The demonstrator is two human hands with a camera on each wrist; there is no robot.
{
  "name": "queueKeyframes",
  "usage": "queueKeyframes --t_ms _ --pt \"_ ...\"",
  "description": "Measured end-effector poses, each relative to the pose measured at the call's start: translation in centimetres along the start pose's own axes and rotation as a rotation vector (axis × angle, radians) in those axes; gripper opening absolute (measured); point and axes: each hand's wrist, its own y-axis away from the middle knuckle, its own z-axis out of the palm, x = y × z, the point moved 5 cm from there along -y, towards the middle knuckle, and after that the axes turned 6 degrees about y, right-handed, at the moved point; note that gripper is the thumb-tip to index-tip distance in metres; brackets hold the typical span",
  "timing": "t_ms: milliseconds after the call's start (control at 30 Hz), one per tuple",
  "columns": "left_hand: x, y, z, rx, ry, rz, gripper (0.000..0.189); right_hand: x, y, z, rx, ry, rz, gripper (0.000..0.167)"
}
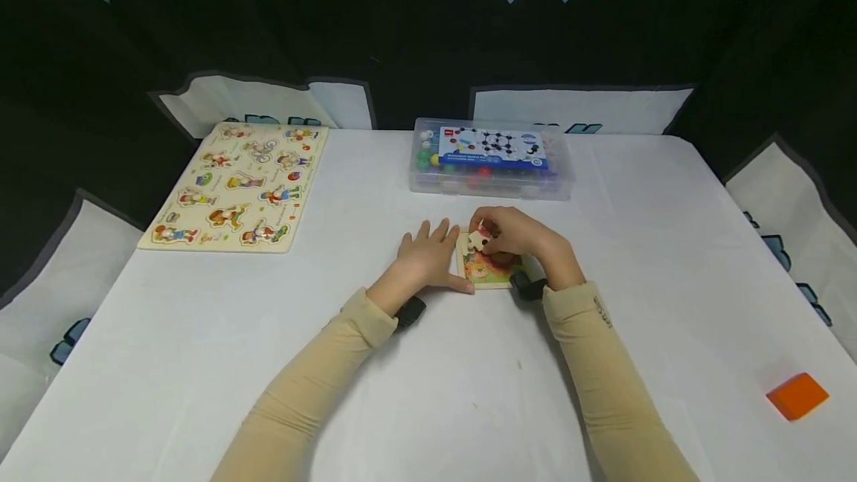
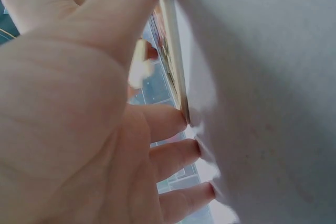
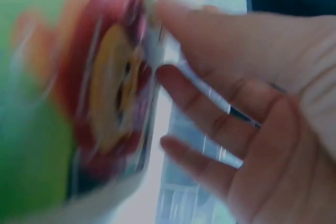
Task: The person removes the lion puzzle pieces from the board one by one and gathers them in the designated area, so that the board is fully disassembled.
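Note:
A small wooden picture puzzle board [image 1: 478, 270] with a colourful animal print lies at the middle of the table. My left hand [image 1: 423, 262] rests at its left side, fingers spread and straight, thumb at the near corner. In the left wrist view the thumb and a fingertip touch the board's edge [image 2: 180, 59]. My right hand [image 1: 525, 235] pinches a small white and red puzzle piece [image 1: 478, 239] over the board's upper left part. The right wrist view is blurred; a round yellow face [image 3: 107, 87] on red shows on the board beside the right fingers.
A clear plastic case [image 1: 492, 178] of coloured balls with a blue and white label stands just behind the board. A larger wooden puzzle board [image 1: 308, 192] with printed figures lies at back left. An orange block [image 1: 798, 396] sits near the right edge.

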Motion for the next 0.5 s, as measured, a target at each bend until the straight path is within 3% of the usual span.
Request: queueKeyframes --t_ms 300,500 --pt "0.5 -0.2 0.1 0.02 0.005 0.02 0.112 4.3 4.1 -1.9 0.302 -0.188 0.076 0.034" --pt "0.2 0.0 0.1 0.02 0.01 0.021 0.112 7.8 6.4 -2.2 0.371 -0.18 0.192 0.04"
